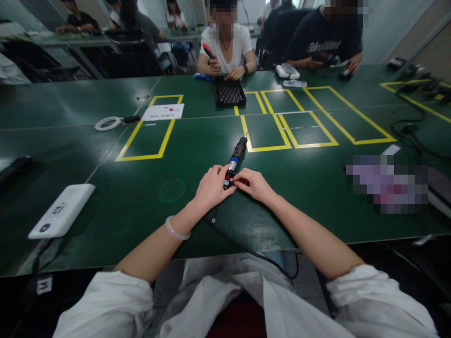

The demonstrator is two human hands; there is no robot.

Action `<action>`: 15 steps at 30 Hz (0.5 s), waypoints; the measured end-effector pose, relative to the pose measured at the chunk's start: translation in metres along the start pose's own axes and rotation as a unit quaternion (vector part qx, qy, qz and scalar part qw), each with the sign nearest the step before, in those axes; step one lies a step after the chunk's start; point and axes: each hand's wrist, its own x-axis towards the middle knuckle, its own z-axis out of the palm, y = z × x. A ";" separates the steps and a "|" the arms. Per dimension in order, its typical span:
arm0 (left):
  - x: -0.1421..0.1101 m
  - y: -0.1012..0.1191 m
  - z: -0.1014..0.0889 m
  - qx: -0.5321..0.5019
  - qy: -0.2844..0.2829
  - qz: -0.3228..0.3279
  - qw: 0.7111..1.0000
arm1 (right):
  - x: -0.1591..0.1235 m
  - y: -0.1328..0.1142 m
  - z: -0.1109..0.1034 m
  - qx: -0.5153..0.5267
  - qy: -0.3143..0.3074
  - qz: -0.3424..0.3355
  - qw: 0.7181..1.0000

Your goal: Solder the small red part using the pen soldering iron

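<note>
An electric screwdriver [235,162] lies slantwise on the green table, its thin bit pointing away from me. Its casing seems to be partly off: a silver and blue cylinder and small red parts show inside. My left hand [213,188] is closed around its near end from the left. From the right, my right hand [254,184] pinches at the same end with thumb and fingertips. What exactly those fingertips hold is too small to make out. A black cord [243,246] with a small ring terminal [213,219] runs below my hands and over the table edge.
Yellow tape rectangles [268,149] mark the green table [197,141]. A white power bank [62,211] lies left, a coiled white cable [107,123] beyond it. Across the table, a person in white [225,51] holds a red-black tool over a black tray [230,101]. Cables lie right.
</note>
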 end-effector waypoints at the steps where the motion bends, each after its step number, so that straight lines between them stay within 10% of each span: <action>1: 0.000 0.000 0.000 0.001 0.001 -0.001 1.000 | 0.000 -0.001 0.000 -0.002 0.001 -0.003 1.000; 15: 0.003 0.001 -0.002 -0.004 -0.009 -0.027 1.000 | -0.002 -0.003 -0.001 0.033 0.008 0.047 0.998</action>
